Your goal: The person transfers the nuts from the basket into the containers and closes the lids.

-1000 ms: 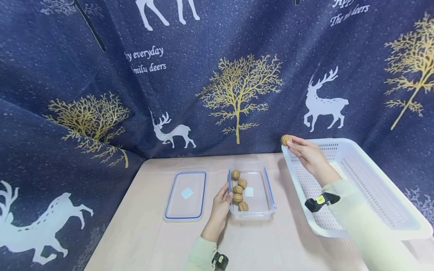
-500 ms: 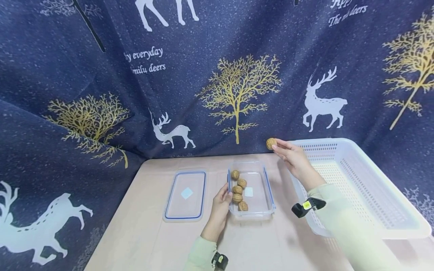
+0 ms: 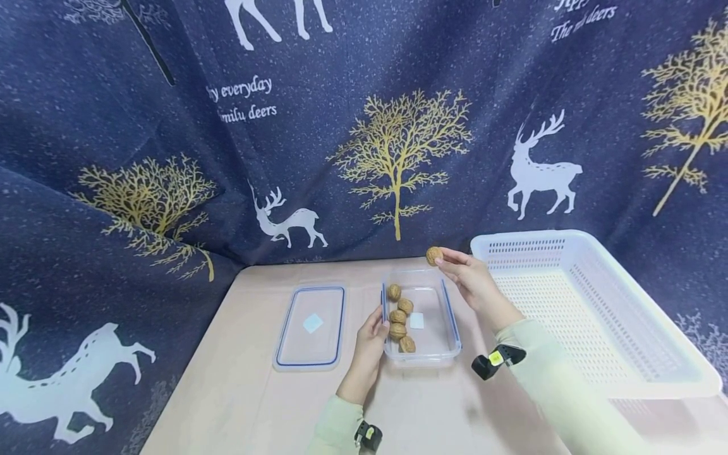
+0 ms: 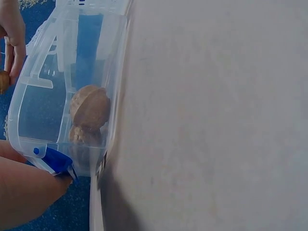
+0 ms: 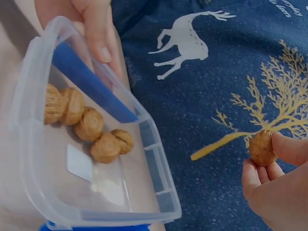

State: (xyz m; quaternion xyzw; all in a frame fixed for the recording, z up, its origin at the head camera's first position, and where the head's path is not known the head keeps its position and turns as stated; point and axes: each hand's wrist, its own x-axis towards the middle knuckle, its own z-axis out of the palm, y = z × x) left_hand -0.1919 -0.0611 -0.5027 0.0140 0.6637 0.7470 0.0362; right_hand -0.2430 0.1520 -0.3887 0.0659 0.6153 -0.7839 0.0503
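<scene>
A clear plastic food container [image 3: 435,344] with blue-edged sides stands on the table. Inside it, several walnuts [image 3: 398,316] line up along the left wall, beside a small pale square on the floor. My left hand [image 3: 368,347] holds the container's left side, thumb at the rim. Between thumb and fingertips, my right hand [image 3: 474,284] pinches one walnut [image 5: 262,148], raised just past the container's far right corner. In the left wrist view, part of the right hand [image 4: 13,36] appears beyond the clear wall.
A clear lid [image 3: 311,341] with a blue seal lies flat left of the container. To the right stands a large white perforated basket [image 3: 569,341]; no walnuts show in it. A dark blue deer-and-tree cloth [image 3: 352,189] hangs behind the table [image 3: 239,392].
My right hand has carried the walnut leftward and slightly down, from over the basket's far left corner to the container's far right corner. The left hand and the container stay put.
</scene>
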